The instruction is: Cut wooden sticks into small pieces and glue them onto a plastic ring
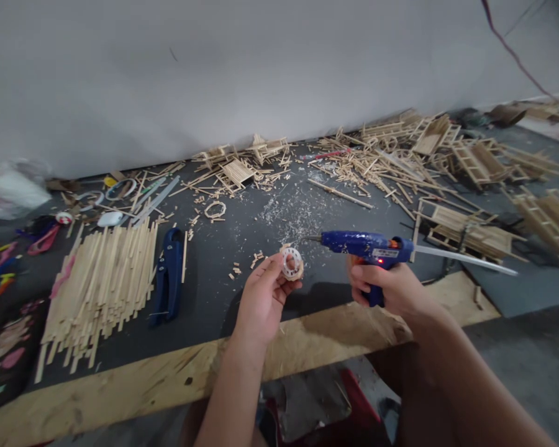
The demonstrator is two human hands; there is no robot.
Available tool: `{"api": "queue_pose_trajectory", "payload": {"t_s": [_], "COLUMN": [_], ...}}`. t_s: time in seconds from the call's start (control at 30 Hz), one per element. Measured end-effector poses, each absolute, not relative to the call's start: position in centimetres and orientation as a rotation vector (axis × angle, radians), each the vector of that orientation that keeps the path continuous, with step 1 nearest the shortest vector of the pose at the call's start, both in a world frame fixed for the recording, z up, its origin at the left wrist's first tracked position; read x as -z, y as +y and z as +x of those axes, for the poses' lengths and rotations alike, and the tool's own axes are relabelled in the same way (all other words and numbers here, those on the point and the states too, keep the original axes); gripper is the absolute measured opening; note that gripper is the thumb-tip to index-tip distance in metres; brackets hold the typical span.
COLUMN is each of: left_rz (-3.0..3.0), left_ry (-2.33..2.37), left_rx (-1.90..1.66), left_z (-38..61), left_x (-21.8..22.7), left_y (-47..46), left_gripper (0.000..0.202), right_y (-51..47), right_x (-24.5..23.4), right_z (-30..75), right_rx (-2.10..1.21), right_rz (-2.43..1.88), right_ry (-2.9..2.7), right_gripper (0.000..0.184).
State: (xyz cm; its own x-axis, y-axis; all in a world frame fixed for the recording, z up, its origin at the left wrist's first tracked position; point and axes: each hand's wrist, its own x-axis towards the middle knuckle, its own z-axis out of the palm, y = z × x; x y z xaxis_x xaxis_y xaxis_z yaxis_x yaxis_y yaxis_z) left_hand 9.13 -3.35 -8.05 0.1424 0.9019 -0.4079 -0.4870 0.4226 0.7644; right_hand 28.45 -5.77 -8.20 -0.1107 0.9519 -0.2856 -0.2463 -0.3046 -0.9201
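My left hand [265, 295] pinches a small white ring [289, 253] with holes around it and a wooden-looking lower edge. In my right hand [386, 285] is a blue hot glue gun [354, 242], its red light lit and a clear glue stick [466, 259] jutting from the back. The nozzle points left, slightly above and to the right of the ring, apart from it. A few short wood bits [257, 257] lie just beyond my left hand. Farther back rests a small ring of wood pieces [215, 210].
Left of my hands lie a blue cutter [168, 273] and a pile of thin wooden sticks [102, 279]. Miniature stick-built furniture [475, 226] and loose sticks crowd the right and back. White glue scraps [289, 214] dot the dark tabletop, which has a wooden front edge [168, 379].
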Motion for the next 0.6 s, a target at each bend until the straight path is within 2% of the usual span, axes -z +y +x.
{"api": "queue_pose_trajectory", "payload": {"t_s": [0.1, 0.23, 0.47, 0.53, 0.6], "left_rz": [0.515, 0.522, 0.623, 0.635, 0.653], "left_ry": [0.980, 0.970, 0.933, 0.949, 0.956], "left_rx": [-1.067, -1.094, -1.201, -1.235, -1.261], "left_z": [9.1, 8.9, 7.6, 7.0, 6.3], "left_x": [8.1, 8.1, 7.8, 7.7, 7.7], "left_y": [-3.4, -3.1, -1.8, -1.2, -0.7], "left_gripper": [0.023, 0.022, 0.016, 0.017, 0.018], "right_y": [-5.7, -4.9, -2.3, -2.1, -2.4], "right_x": [7.3, 6.6, 8.6, 8.9, 8.5], "right_z": [28.8, 29.0, 30.7, 31.6, 32.5], "right_rx": [-1.619, -1.482, -1.604, -1.551, -1.356], "right_rz": [-1.056, -1.068, -1.291, -1.383, -1.480], "right_ry": [-0.861, -0.714, -0.706, -0.705, -0.681], "right_gripper": [0.022, 0.017, 0.037, 0.038, 0.038]}}
